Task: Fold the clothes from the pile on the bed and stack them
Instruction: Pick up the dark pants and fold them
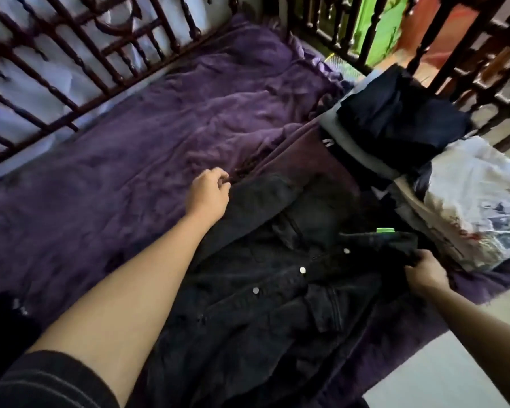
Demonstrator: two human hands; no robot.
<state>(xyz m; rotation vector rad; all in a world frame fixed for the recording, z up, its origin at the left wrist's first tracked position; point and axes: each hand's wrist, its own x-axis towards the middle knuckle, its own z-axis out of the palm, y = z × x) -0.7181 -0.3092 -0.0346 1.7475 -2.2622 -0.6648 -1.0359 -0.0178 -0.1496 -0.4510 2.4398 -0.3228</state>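
Left grip [209, 192]: fingers curled, the far edge of the black jacket [277, 290] is pinched where it meets the purple sheet [115, 148].
Right grip [424, 270]: closed round a bunched fold at the jacket's right side, just below the green tag [385, 230].
Head view, jacket: laid front-up across the near part of the bed between the two arms. Metal buttons [302, 270] are seen in a slanting line, and what looks like a cuff [327, 307] lies crooked over the front.
Head view, clothes at right: a dark folded piece [401, 119] is seen on top of greyer layers, with a white printed garment [477, 201] beside it at the bed's edge. Whether that one is folded cannot be told.
Head view, surroundings: a dark lattice rail [71, 69] behind the bed, pale floor [454, 363] at lower right.
Step in hand: spreading the jacket flat before folding, it is judged. No fold is made yet.
Risk, snagging: the jacket's right side lies close against the clothes there, so a hard pull could drag them askew.
Risk, falling: the white garment could be nudged off to the floor, being so near the edge.
Risk, lumpy fold: if the crooked cuff is left under a fold, a bulky, unstable bundle is to be expected.
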